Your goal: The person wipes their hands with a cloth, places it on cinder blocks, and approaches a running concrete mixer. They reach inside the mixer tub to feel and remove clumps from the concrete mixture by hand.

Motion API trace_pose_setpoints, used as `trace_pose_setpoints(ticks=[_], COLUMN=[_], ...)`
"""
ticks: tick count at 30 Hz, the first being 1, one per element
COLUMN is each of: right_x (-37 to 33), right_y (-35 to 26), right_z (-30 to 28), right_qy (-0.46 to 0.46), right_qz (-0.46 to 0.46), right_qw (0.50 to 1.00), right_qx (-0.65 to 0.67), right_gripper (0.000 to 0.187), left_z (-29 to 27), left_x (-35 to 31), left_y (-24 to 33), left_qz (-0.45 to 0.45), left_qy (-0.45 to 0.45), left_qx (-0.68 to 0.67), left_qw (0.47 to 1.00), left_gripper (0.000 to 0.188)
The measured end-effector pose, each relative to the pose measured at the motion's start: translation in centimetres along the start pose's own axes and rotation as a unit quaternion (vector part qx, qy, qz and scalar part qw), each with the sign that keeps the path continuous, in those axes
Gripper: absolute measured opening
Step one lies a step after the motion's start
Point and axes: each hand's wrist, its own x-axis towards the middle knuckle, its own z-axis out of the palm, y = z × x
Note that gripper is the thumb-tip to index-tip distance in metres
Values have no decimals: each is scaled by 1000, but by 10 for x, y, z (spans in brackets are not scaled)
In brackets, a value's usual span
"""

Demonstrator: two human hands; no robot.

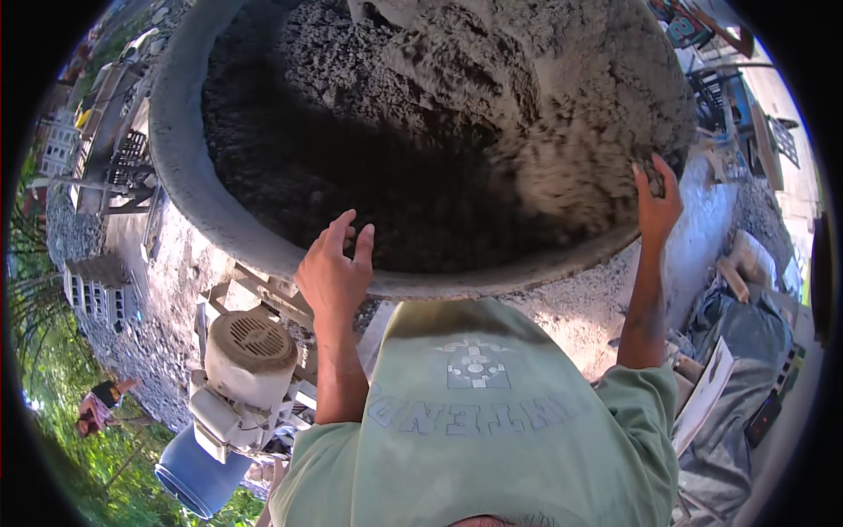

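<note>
A big round mixing pan point(180, 167) spans the upper view, holding a crumbly grey cement-like mix point(562, 70). The mix is blurred toward the right, and deep shadow covers its near part. My left hand point(336, 268) is at the pan's near rim, thumb and fingers apart and slightly bent, with nothing seen in it. At the right side of the rim, my right hand point(659, 206) has its thumb and forefinger spread. Something grey shows between them; whether it is a lump of mix or dirty fingers, I cannot tell.
Below the pan at left is a dusty motor point(250, 356) with a vented cover, above a blue barrel point(204, 470). Hollow blocks point(98, 290) stand on gravel farther left. At right lie a dark tarp point(733, 351) and a white board point(705, 395). Another person point(689, 26) is at the upper right.
</note>
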Motion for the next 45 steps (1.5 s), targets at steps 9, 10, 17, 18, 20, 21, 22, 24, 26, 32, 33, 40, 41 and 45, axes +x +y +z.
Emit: trace_pose_setpoints(ticks=[9, 10, 17, 18, 20, 21, 22, 24, 26, 32, 33, 40, 41, 45], right_x=[13, 8, 8, 6, -6, -14, -24, -48, -65, -58, -57, -50, -51, -49], right_y=[-124, -132, -169, -167, -167, -171, -177, -177, -177, -187, -187, -149, -141, -141], right_z=[36, 48, 142, 157, 187, 200, 209, 224, 232, 243, 242, 214, 210, 169], right_qy=[-554, -539, -359, -462, -596, -628, -651, -668, -664, -663, -659, -690, -698, -716], right_qz=[-123, -170, -124, -128, -191, -250, -239, -217, -226, -200, -200, -147, -138, -153], right_qw=[822, 820, 909, 853, 760, 726, 714, 711, 713, 722, 725, 701, 691, 677], right_qx=[58, 93, 173, 205, 179, 124, 96, 36, -31, -2, -4, 105, 123, 79], right_gripper=[59, 53, 39, 36, 32, 31, 30, 31, 31, 20, 20, 31, 32, 33], left_z=[-11, -1, 42, 55, 86, 101, 110, 115, 115, 98, 96, 77, 86, 128], left_x=[46, 61, 193, 199, 206, 203, 203, 199, 187, 186, 184, 163, 154, 125], left_y=[-9, -12, -47, -55, -76, -103, -127, -135, -138, -135, -131, -80, -86, -95], left_qz=[120, 190, 188, 188, 181, 236, 289, 297, 303, 260, 235, 185, 188, 340], left_qy=[-244, -245, -244, -245, -415, -458, -498, -495, -496, -469, -471, -568, -583, -543], left_qx=[-3, 38, 202, 207, 409, 403, 393, 405, 411, 435, 426, 202, 186, 186], left_qw=[962, 950, 930, 928, 792, 757, 717, 709, 702, 723, 736, 776, 768, 745], left_gripper=[41, 42, 31, 31, 28, 28, 27, 27, 28, 37, 38, 51, 54, 46])
